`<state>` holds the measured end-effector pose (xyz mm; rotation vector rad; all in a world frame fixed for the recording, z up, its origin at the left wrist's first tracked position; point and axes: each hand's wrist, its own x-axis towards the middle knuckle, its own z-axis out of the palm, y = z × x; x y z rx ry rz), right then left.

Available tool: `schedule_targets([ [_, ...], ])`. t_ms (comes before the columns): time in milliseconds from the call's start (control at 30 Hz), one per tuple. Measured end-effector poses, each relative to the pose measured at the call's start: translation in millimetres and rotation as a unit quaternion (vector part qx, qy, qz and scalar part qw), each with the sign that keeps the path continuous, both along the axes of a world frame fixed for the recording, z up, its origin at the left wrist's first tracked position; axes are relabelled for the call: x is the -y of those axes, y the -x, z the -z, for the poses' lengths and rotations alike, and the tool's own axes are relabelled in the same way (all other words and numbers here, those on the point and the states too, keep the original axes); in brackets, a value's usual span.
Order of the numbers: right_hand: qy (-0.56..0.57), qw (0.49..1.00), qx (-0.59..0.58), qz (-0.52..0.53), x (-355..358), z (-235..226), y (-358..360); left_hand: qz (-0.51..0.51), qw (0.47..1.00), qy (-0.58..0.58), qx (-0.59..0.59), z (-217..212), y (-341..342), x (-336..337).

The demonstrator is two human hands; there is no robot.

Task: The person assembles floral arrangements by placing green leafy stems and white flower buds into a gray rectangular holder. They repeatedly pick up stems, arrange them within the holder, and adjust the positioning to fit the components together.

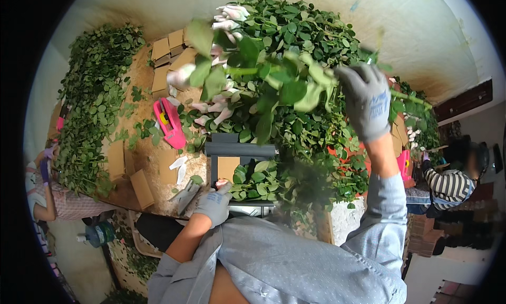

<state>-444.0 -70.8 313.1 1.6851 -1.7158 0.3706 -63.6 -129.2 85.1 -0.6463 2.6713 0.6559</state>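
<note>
My right hand [367, 101], in a grey work glove, is raised at the right with fingers closed round the stem of a leafy rose [295, 82]. This rose lies crosswise above the pile, blurred; its bud, in a pale sleeve [182, 77], points left. My left hand [212, 205], also gloved, is low in front of me, with fingers closed at a pale pink rose head [223, 183]. Leafy stems [258, 175] extend right from there over a dark grey frame [213, 169] with a cardboard sheet [229, 168] in it.
A big heap of roses [300, 30] covers the table's back. More greenery [89, 103] lies left, near cardboard pieces [171, 51] and a pink hand tool [169, 123] with a yellow part. Other people work at the far left [45, 190] and right [450, 185].
</note>
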Motion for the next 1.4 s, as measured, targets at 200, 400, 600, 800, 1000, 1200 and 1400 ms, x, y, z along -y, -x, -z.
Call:
schedule_targets([
  [200,-0.257,0.930,0.263,-0.009,-73,111,-46,-0.003,1.000,0.012,-0.028,-4,-1,-2],
  [400,-0.389,0.834,0.389,0.032,-129,237,-65,-0.041,0.997,-0.043,-0.043,19,-10,-1],
  [600,-0.440,0.838,0.255,0.199,-136,270,-80,-0.019,0.999,-0.031,-0.014,29,-9,0],
  [800,-0.493,0.811,0.093,0.302,-109,222,-102,-0.032,0.999,-0.009,-0.018,32,-9,-5],
  [1000,-0.366,0.880,0.301,-0.032,-22,173,-175,-0.023,0.997,-0.034,0.065,23,-3,0],
  [1200,-0.478,0.862,0.151,-0.077,34,278,-187,-0.047,0.999,-0.011,-0.002,29,-4,-3],
  [1400,-0.504,0.842,0.176,-0.073,35,282,-184,-0.032,0.995,-0.071,0.067,16,1,4],
])
